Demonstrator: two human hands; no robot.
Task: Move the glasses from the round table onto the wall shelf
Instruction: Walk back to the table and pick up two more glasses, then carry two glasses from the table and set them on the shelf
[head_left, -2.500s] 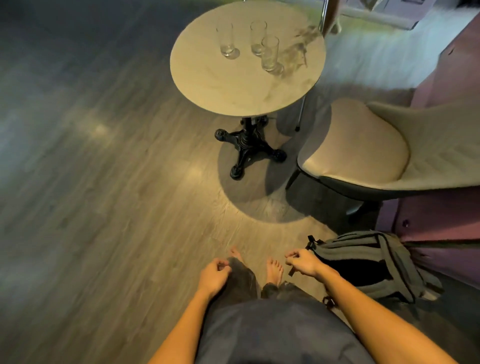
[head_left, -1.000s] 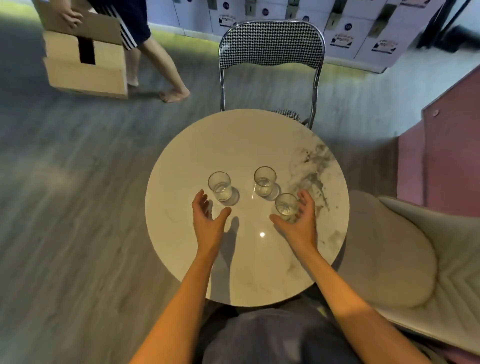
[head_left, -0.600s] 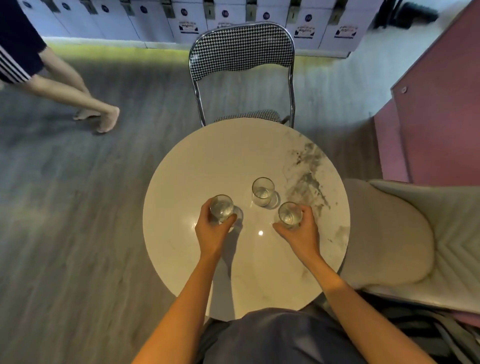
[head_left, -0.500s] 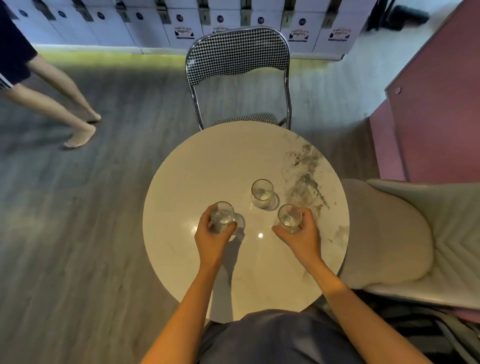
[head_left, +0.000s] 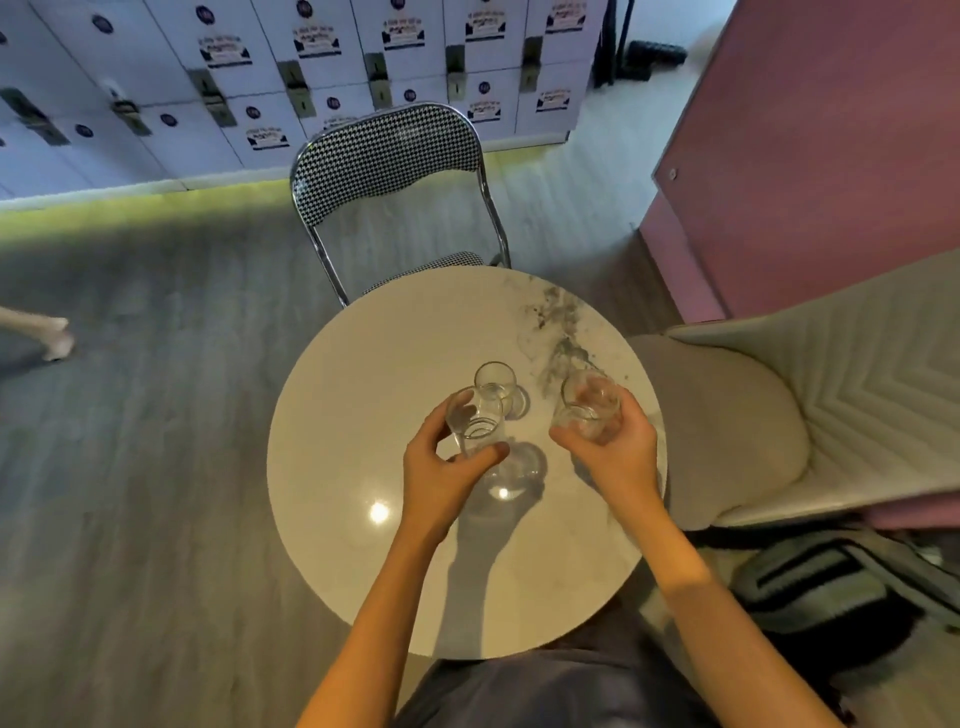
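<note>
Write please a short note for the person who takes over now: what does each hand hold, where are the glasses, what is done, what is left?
Left hand: grips the first glass, which looks lifted off the round table; its shadow lies apart on the top.
Right hand: grips the second glass, tilted and seemingly raised too.
The third glass stands upright on the table, untouched.
Done: two glasses picked up.
Left: no glass is on the wall shelf, which is not in view. Carry both there, then fetch the third.
</note>
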